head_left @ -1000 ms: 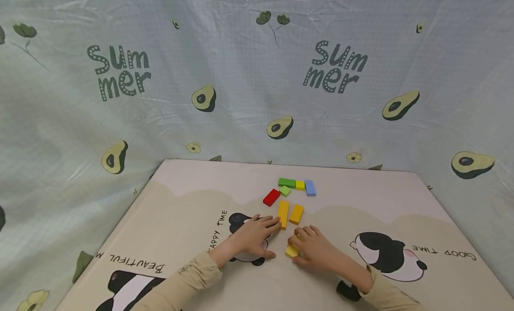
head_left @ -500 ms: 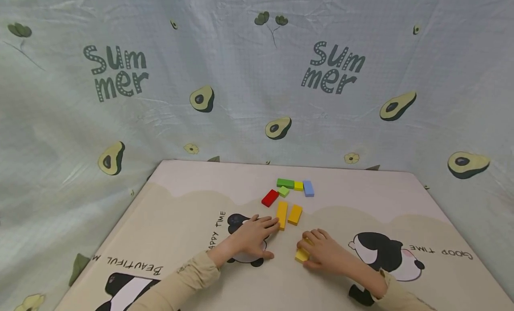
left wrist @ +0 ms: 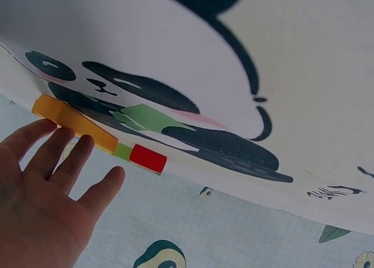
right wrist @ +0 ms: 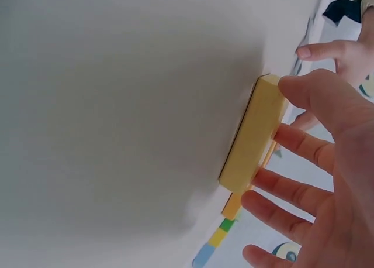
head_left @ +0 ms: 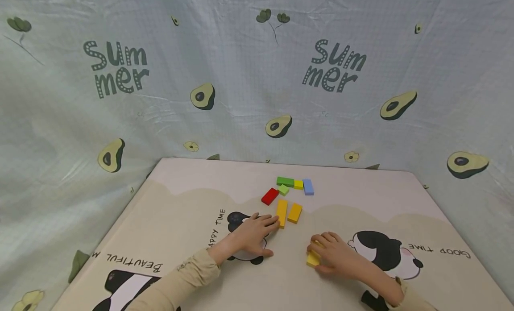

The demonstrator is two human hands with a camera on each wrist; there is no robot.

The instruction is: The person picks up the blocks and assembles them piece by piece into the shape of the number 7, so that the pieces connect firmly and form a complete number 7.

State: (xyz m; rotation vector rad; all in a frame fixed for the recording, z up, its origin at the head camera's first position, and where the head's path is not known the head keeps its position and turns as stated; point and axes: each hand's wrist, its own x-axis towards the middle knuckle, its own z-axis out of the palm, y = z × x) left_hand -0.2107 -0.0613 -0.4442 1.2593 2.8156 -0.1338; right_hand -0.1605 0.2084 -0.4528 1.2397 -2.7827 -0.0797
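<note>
My right hand [head_left: 337, 255] holds a yellow block [head_left: 313, 259] between thumb and fingers, low over or on the table. In the right wrist view the thumb sits at one end of that yellow block [right wrist: 251, 136] and the fingertips lie along its side. My left hand [head_left: 253, 234] is spread on the table, its fingertips at the near-left side of a long orange block [head_left: 282, 213]. The left wrist view shows three fingertips against this orange block [left wrist: 76, 124]. A shorter orange block [head_left: 295, 213] lies just right of the long one, untouched.
Behind the orange blocks lie a red block [head_left: 270, 196], a light green block [head_left: 283, 190], a green block [head_left: 285, 181], a small yellow block [head_left: 298, 184] and a blue block [head_left: 308, 187]. The table [head_left: 201, 177] has a printed animal cover. A patterned curtain [head_left: 241, 56] hangs behind.
My right hand has moved to the right, away from the orange blocks, taking the yellow block along. The left hand stays in place by the long orange block.
</note>
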